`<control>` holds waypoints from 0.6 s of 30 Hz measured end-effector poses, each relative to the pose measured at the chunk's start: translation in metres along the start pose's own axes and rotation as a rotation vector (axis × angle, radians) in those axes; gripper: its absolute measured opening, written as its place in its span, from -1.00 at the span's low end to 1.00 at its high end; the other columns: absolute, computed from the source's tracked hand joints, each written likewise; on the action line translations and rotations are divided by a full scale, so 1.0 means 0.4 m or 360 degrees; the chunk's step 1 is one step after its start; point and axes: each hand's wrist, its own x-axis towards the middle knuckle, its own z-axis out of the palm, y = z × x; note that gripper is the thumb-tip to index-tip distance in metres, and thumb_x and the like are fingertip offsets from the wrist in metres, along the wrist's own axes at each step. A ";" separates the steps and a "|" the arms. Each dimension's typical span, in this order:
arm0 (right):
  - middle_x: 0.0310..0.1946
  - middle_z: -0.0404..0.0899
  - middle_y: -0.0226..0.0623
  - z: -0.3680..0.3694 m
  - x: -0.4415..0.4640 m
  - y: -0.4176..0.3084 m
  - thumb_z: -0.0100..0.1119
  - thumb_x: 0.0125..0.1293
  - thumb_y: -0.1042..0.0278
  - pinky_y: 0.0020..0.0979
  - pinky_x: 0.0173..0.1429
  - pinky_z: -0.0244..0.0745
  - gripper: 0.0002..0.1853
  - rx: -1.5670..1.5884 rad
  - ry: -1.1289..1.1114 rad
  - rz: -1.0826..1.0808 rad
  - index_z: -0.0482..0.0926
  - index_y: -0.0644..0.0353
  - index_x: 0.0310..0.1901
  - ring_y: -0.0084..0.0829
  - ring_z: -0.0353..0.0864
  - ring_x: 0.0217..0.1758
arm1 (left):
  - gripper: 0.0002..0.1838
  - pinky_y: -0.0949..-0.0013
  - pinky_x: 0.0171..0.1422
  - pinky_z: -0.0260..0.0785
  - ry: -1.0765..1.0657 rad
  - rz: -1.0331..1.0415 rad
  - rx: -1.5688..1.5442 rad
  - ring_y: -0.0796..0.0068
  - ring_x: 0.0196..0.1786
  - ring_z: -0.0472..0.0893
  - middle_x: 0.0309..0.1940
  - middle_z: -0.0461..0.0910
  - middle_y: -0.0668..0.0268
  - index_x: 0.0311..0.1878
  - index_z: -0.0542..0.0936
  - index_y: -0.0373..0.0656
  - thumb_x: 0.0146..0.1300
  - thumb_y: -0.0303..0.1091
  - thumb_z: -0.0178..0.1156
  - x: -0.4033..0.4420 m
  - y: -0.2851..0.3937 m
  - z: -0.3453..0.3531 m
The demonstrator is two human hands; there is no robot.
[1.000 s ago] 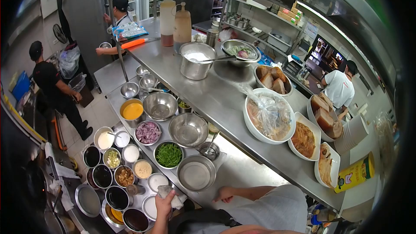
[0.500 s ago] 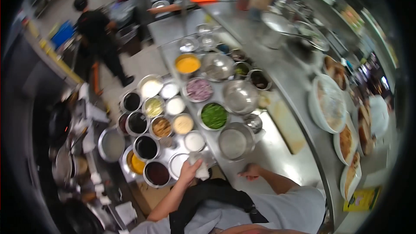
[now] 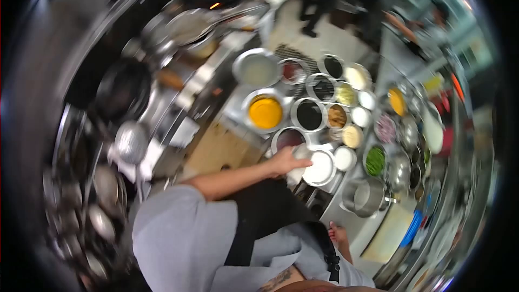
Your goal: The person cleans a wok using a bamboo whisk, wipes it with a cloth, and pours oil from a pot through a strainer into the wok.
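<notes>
My left hand (image 3: 285,161) is closed around a crumpled whitish cloth (image 3: 298,165). It is held beside a round container of white powder (image 3: 320,168) and a container of dark red sauce (image 3: 288,139). Lower down, by the edge of the steel counter, my right hand (image 3: 338,233) hangs with its fingers curled and nothing visible in them. A steel pot (image 3: 368,197) and a pale cutting board (image 3: 386,233) are nearest to that hand.
Several round containers hold dark sauce (image 3: 310,114), yellow-orange liquid (image 3: 265,112) and chopped greens (image 3: 374,161). To the left, a black wok (image 3: 124,89) and a perforated ladle (image 3: 131,142) are at the stove. Another person (image 3: 432,35) stands at the far right.
My view has swung left toward the stove, so the containers appear farther right. The cloth stays in my left hand. My right hand remains low by the counter. Another person has come into view.
</notes>
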 end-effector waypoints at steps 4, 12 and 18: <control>-0.44 0.72 -0.05 0.115 0.088 0.034 0.37 0.23 -0.12 -0.23 -0.33 0.64 -0.50 0.0110 -0.0318 0.0151 0.69 0.29 -0.35 -0.20 0.74 -0.40 | -0.54 0.35 -0.06 0.53 0.0006 -0.0175 -0.0533 0.57 -0.17 0.64 -0.19 0.68 0.37 0.02 0.65 -0.17 0.16 -0.13 0.54 -0.112 0.044 -0.218; -0.37 0.71 0.03 0.633 0.089 -0.472 0.29 0.21 0.04 -0.07 -0.17 0.62 -0.65 -0.1929 -0.0605 -0.0490 0.71 0.22 -0.26 -0.04 0.74 -0.27 | -0.58 0.26 -0.13 0.59 0.0855 -0.0269 -0.1027 0.40 -0.25 0.70 -0.22 0.69 0.26 0.01 0.64 -0.28 0.11 -0.32 0.48 -0.337 -0.086 -0.632; -0.35 0.70 0.05 1.130 -0.184 -1.040 0.22 0.26 0.11 0.02 -0.08 0.60 -0.75 -0.2216 -0.0273 -0.1979 0.74 0.09 -0.26 0.10 0.71 -0.20 | -0.57 0.23 -0.29 0.61 0.1421 -0.0111 -0.1346 0.40 -0.32 0.69 -0.26 0.66 0.30 0.03 0.60 -0.25 0.16 -0.30 0.50 -0.518 -0.122 -0.880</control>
